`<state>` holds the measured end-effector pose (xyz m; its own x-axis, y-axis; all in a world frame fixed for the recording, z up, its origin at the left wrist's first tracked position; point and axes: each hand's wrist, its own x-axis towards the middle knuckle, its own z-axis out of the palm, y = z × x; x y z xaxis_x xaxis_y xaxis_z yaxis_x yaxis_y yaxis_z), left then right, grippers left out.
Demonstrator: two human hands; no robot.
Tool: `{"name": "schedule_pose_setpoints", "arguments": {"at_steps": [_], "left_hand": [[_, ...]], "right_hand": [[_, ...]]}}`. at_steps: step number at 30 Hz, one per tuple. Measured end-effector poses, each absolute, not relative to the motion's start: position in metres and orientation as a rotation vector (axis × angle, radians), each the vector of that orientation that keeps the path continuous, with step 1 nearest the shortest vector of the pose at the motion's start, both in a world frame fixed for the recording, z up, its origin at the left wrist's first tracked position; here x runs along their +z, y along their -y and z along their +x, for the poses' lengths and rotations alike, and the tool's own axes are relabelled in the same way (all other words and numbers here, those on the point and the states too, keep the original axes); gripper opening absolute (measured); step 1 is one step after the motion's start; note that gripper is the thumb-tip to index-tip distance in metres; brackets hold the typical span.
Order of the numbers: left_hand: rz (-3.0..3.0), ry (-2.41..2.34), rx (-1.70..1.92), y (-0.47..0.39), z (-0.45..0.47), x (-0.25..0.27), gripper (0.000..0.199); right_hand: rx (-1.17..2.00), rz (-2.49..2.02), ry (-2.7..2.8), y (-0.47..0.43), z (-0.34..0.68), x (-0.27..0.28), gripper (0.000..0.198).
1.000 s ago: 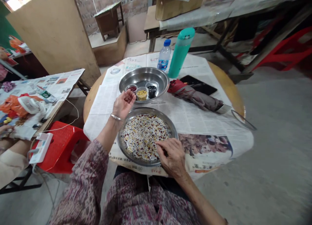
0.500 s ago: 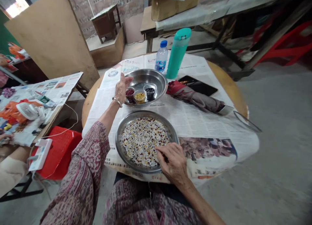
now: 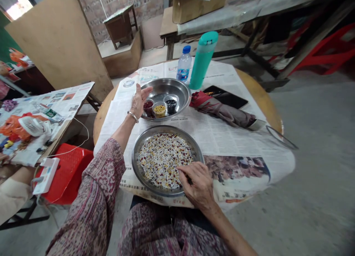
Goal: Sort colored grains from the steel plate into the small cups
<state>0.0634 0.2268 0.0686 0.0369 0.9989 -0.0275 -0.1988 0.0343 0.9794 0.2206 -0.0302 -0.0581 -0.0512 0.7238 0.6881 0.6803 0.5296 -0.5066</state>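
Note:
My left hand (image 3: 140,101), with a bangle on the wrist, is at the left rim of the far steel basin (image 3: 180,86). Its fingers are apart and nothing shows in them. Beside it in that basin stand three small clear cups: one of dark red beans (image 3: 148,105), one of yellow grains (image 3: 159,110), one of black beans (image 3: 171,102). The near steel plate (image 3: 135,158) holds a spread of mixed white, yellow, red and black grains (image 3: 165,158). Over its right edge, my right hand (image 3: 197,183) has curled fingers pinched together; what they hold, if anything, is hidden.
Newspaper (image 3: 230,137) covers the round table. Behind the basin stand a water bottle (image 3: 183,65) and a teal flask (image 3: 203,60). To the right lie a folded umbrella (image 3: 224,110) and a dark tablet (image 3: 231,99). A red stool (image 3: 66,174) with a power strip (image 3: 46,176) is at left.
My left hand has turned slightly, its fingers spreading a little more at the basin's rim. My right hand stays almost in place over the plate's edge.

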Motion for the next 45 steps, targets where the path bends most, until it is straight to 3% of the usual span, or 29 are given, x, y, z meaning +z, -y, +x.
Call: {"name": "schedule_pose_setpoints", "arguments": {"at_steps": [9,16,21,26,33,42,45], "left_hand": [[1.0,-1.014,1.288,-0.204,0.059,0.076,0.05],[1.323,-1.109,1.228,-0.108,0.026,0.04,0.007],[1.641,-1.445,1.265,-0.041,0.005,0.003,0.012],[1.716,-1.654,1.397,-0.032,-0.003,-0.026,0.022],[1.548,-1.547,1.331,-0.037,-0.011,-0.044,0.032],[1.499,-1.525,1.373,-0.036,-0.014,-0.047,0.03],[1.512,-1.514,1.379,-0.037,-0.015,-0.049,0.027]], "right_hand": [[0.043,-1.182,1.753,0.03,0.22,-0.059,0.016],[0.045,-1.196,1.754,0.032,0.221,-0.064,0.013],[0.034,-1.201,1.755,0.032,0.221,-0.065,0.013],[-0.011,-1.179,1.784,0.034,0.22,-0.064,0.01],[-0.043,-1.285,2.121,0.029,0.21,-0.044,0.01],[0.036,-0.874,2.601,-0.024,0.136,-0.03,0.018],[-0.012,-0.95,2.599,-0.044,0.147,-0.034,0.017]]}}
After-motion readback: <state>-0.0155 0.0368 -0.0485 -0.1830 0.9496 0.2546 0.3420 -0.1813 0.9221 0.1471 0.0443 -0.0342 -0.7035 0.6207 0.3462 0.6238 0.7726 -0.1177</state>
